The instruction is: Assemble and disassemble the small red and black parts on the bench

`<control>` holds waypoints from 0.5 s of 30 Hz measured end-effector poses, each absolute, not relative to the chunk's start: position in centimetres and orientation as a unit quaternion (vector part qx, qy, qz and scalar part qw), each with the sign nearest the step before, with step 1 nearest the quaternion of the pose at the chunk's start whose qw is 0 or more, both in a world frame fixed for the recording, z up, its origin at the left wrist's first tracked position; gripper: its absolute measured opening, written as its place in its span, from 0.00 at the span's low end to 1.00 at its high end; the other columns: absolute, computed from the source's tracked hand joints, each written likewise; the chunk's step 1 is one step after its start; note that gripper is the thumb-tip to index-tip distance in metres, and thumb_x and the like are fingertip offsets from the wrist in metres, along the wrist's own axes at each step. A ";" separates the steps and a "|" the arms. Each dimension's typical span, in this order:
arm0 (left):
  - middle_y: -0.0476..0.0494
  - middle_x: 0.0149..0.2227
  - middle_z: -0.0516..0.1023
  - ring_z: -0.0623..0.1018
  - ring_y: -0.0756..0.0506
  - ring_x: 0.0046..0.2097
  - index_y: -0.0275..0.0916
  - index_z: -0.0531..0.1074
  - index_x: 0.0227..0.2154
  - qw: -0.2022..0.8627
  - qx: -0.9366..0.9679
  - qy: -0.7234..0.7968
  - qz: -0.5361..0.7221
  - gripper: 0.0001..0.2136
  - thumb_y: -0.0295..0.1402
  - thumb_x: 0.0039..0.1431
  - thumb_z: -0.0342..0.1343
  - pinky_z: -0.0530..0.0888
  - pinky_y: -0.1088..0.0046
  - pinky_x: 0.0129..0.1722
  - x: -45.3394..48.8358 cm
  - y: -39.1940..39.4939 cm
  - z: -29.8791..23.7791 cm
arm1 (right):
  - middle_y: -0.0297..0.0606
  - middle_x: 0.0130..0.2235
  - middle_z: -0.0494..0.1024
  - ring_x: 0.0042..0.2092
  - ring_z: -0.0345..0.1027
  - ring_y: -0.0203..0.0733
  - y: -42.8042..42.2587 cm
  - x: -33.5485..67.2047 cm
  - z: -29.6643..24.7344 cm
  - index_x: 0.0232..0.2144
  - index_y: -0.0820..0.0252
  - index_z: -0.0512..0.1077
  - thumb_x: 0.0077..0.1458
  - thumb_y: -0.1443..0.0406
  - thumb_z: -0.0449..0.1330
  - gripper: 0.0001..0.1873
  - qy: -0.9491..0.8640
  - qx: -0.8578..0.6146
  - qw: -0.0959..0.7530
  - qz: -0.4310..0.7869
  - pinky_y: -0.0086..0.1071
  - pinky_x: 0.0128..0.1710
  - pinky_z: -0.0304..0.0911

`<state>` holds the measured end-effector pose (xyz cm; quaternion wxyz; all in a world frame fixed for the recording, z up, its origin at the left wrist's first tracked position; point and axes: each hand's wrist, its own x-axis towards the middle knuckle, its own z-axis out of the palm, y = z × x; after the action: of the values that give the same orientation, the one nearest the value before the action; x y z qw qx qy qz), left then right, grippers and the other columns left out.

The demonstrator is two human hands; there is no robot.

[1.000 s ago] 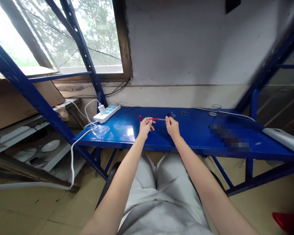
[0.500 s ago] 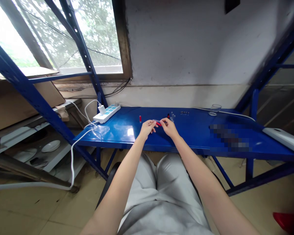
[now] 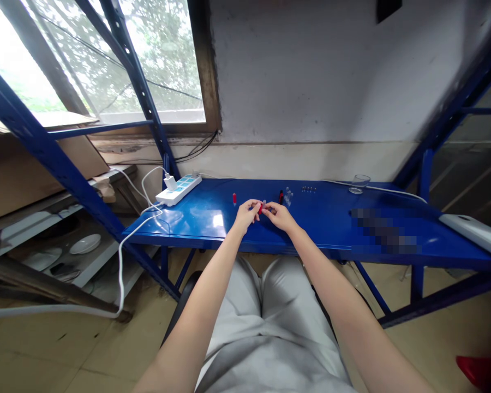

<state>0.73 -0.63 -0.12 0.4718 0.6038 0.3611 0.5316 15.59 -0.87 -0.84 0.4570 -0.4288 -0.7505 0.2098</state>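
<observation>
Just over the front part of the blue table, my left hand (image 3: 246,214) is closed on a small red tube (image 3: 261,208), which shows between its fingertips. My right hand (image 3: 281,215) pinches close against the tube from the right; what its fingertips hold is too small to make out. A clear bit (image 3: 264,202) shows at the tube's upper end. Left of my hands a red tube with a clear lower end (image 3: 234,198) stands upright on the table. Behind my right hand are a dark bottle with red on it (image 3: 281,197) and several small clear pieces (image 3: 288,197).
Several tiny pieces (image 3: 309,189) sit in a row at the back of the blue table (image 3: 327,218). A drinking glass (image 3: 359,184) stands farther right. A white power strip (image 3: 179,190) with a plugged-in cable lies at the left end. A blurred-out object (image 3: 384,229) lies right.
My right hand has shifted left and slightly down, uncovering the dark bottle and clear pieces. The red tube, stretched between both hands before, now shows shorter at my left fingertips.
</observation>
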 end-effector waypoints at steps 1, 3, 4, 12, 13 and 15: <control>0.50 0.25 0.70 0.67 0.57 0.18 0.35 0.70 0.34 0.473 0.607 0.360 0.527 0.10 0.37 0.53 0.54 0.58 0.83 0.13 0.7 -0.7 -0.1 | 0.36 0.30 0.72 0.25 0.58 0.32 -0.8 15.6 -0.9 0.32 0.62 0.70 0.50 0.56 0.54 0.14 -0.753 -0.427 0.456 0.207 0.28 0.27 0.57; 0.49 0.25 0.70 0.67 0.57 0.18 0.36 0.70 0.34 0.476 0.611 0.357 0.521 0.10 0.37 0.53 0.53 0.58 0.83 0.13 0.7 -0.7 0.0 | 0.35 0.28 0.71 0.24 0.58 0.33 -0.8 15.7 -0.9 0.31 0.61 0.70 0.50 0.56 0.54 0.14 -0.759 -0.425 0.450 0.201 0.28 0.27 0.56; 0.49 0.25 0.70 0.67 0.57 0.18 0.36 0.70 0.34 0.478 0.613 0.355 0.519 0.10 0.36 0.54 0.53 0.58 0.83 0.14 0.7 -0.8 0.0 | 0.35 0.27 0.71 0.24 0.58 0.33 -0.8 15.7 -0.9 0.30 0.61 0.70 0.50 0.56 0.54 0.14 -0.763 -0.424 0.446 0.197 0.28 0.27 0.55; 0.49 0.26 0.69 0.67 0.57 0.18 0.36 0.69 0.32 0.498 0.607 0.359 0.505 0.09 0.36 0.53 0.53 0.57 0.83 0.13 0.9 -0.8 -0.1 | 0.33 0.24 0.69 0.24 0.56 0.33 -1.1 15.7 -0.5 0.29 0.61 0.70 0.50 0.55 0.54 0.15 -0.772 -0.433 0.430 0.178 0.27 0.25 0.53; 0.49 0.27 0.70 0.67 0.58 0.18 0.36 0.69 0.32 0.493 0.606 0.363 0.508 0.08 0.36 0.53 0.53 0.56 0.83 0.13 0.9 -0.7 -0.1 | 0.34 0.23 0.69 0.24 0.57 0.34 -1.1 15.7 -0.6 0.29 0.61 0.70 0.50 0.55 0.54 0.15 -0.769 -0.441 0.430 0.173 0.27 0.25 0.54; 0.49 0.28 0.70 0.67 0.58 0.17 0.36 0.69 0.33 0.479 0.605 0.372 0.516 0.08 0.35 0.53 0.53 0.56 0.83 0.12 0.9 -0.7 -0.2 | 0.34 0.23 0.70 0.24 0.59 0.35 -0.9 16.1 -0.6 0.29 0.61 0.70 0.50 0.55 0.54 0.14 -0.757 -0.468 0.431 0.151 0.28 0.25 0.54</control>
<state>0.89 -0.70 -0.20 0.4789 0.6055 0.3717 0.5156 16.07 -0.91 -0.61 0.4309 -0.4681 -0.7566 0.1510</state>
